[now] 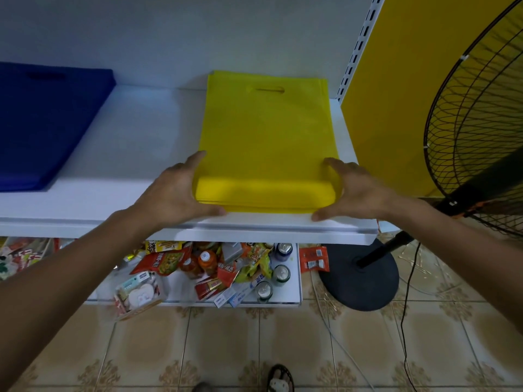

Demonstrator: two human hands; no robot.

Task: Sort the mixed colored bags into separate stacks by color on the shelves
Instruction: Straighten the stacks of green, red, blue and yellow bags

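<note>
Our left grip (181, 190) and right grip (356, 188), both spread wide, bracket the near corners of the yellow stack (266, 137) on the shelf (127, 165). Soft, light, probably slippery layers, we judge: steady them flat-handed by the edges.

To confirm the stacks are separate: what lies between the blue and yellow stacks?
Nothing: in the head view, only bare white shelf separates the blue stack from the yellow stack.

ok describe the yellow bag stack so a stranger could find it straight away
Find the long white shelf. At its right end, next to the black standing fan, lies a stack of flat yellow fabric bags with cut-out handles. The only other stack, far left, is dark blue.
</note>
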